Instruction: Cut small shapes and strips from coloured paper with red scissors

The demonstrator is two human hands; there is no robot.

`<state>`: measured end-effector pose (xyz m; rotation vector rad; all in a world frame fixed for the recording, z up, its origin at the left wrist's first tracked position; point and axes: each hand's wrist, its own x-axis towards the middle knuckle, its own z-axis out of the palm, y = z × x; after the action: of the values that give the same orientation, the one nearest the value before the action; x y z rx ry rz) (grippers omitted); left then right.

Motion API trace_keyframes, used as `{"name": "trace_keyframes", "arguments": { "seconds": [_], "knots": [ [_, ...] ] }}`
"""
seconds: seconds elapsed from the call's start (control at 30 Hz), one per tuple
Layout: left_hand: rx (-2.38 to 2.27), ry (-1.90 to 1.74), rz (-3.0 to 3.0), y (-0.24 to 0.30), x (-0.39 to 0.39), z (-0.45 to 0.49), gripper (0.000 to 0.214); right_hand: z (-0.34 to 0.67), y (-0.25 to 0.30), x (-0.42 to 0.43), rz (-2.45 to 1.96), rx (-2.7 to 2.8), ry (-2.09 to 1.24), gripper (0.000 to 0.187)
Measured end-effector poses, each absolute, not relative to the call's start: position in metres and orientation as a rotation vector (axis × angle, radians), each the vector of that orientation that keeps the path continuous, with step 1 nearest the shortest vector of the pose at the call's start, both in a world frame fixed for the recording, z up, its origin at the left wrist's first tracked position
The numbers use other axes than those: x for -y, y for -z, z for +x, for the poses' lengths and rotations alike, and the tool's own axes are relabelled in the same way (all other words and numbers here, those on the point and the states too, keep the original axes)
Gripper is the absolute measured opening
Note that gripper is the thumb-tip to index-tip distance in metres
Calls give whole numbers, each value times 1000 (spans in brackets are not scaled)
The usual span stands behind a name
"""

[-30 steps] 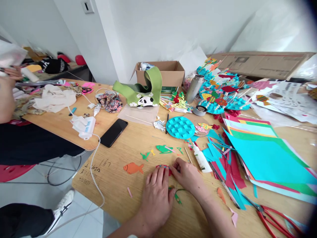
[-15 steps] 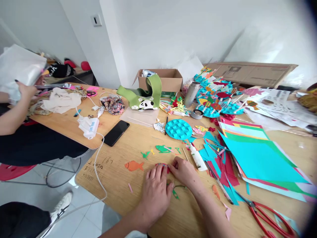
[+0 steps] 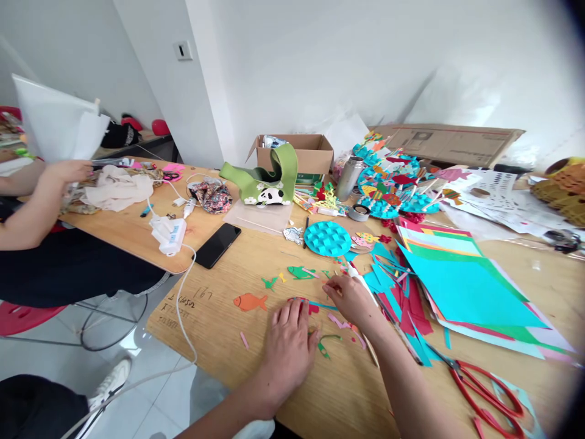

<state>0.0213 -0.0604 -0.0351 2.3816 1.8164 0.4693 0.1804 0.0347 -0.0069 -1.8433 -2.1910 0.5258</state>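
My left hand [image 3: 290,341] lies flat with its fingers stretched over a red paper cutout [image 3: 313,309], mostly hidden under the fingertips. A thin blue paper strip [image 3: 326,306] sticks out from it to the right. Just above the strip, my right hand [image 3: 354,299] has thumb and fingers pinched together; whatever they may hold is too small to make out. Behind that hand the white glue bottle [image 3: 353,270] is partly covered. An orange paper fish [image 3: 250,302] and a green paper fish [image 3: 299,272] lie nearby, with green scraps [image 3: 324,346] beside my left thumb.
Red-handled scissors [image 3: 489,396] lie at the right front, below stacked coloured paper [image 3: 475,286]. A woven blue disc [image 3: 328,238], a phone [image 3: 217,245] and a power strip [image 3: 167,235] are farther back. At left, another person's hand [image 3: 75,171] holds white sheets.
My right hand has lifted off the red cutout and shifted right and up, uncovering the blue strip and pink scraps. My left hand stays pressed down. The other person's white sheets have moved.
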Motion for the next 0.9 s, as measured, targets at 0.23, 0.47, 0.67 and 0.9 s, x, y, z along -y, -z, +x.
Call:
{"name": "trace_keyframes", "arguments": {
  "seconds": [0.23,0.47,0.67,0.9],
  "knots": [
    [-1812,-493,2369,39,61,20,48,165,10,-58,-1959,2118,-492,17],
    [-1809,-497,2376,40,62,20,49,156,19,-63,-2015,2103,-516,12],
    [-1833,-507,2403,42,62,20,49,160,22,-64,-1953,2125,-538,13],
    [-1839,-480,2390,40,61,21,50,169,-2,-51,-1718,2136,-691,11]
  ]
}}
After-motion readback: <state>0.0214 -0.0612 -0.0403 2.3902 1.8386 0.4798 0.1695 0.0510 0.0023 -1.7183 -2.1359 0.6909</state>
